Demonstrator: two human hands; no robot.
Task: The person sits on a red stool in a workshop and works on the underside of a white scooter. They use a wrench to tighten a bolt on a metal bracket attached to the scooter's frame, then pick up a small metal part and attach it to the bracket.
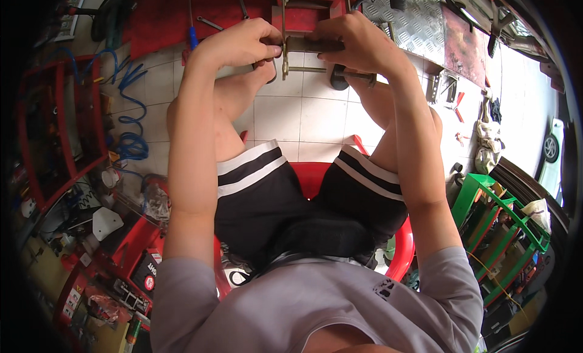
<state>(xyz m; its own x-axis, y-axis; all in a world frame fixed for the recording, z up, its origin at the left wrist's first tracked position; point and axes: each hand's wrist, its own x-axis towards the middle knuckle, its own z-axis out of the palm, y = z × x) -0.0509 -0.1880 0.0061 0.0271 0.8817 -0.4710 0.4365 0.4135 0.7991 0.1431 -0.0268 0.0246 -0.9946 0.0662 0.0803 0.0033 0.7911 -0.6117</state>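
Ahead of my knees is a metal frame with a thin upright bar (285,25) on its left. A thick dark tube (306,45) runs sideways from that bar, and a long thin rod (306,69) lies just below it. My left hand (246,42) is closed, its thumb and fingers pinched together against the bar; what lies between them is hidden. My right hand (362,42) curls its fingers around the right end of the tube. A metal piece (362,78) sticks out beneath my right hand.
On the red platform (159,25) ahead lie a screwdriver with a blue handle (193,37) and a spanner (209,23). Treaded metal plate (407,19) is at the right. A coiled blue hose (132,143) and red shelf (61,119) stand left, a green rack (504,213) right. I sit on a red chair (402,250).
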